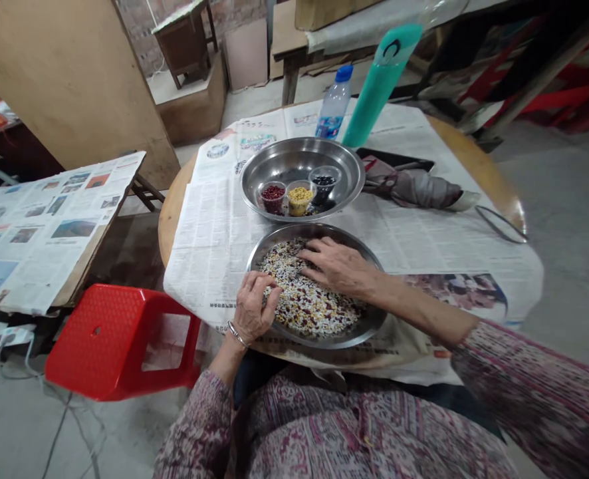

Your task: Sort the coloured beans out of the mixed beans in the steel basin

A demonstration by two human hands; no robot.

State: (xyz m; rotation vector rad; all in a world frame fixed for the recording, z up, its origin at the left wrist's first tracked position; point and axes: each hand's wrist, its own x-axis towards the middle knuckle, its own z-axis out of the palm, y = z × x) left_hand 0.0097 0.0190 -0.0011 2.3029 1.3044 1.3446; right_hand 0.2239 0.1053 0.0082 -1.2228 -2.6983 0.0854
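Observation:
A steel pan [369,318] full of mixed red, yellow, white and dark beans lies on the newspaper-covered round table before me. My left hand [254,309] rests at the pan's near left rim, fingers curled and pinched together over the beans. My right hand [337,266] lies palm down on the beans in the middle, fingers stretched toward the left. Behind it, a second steel pan [347,166] holds three small clear cups: red beans [273,195], yellow beans [300,197] and dark beans [323,181].
A water bottle [334,103] and a tall teal flask [379,83] stand at the table's far side. A folded umbrella [414,186] lies to the right. A red plastic stool [115,339] stands left of me, beside a newspaper-covered bench [40,219].

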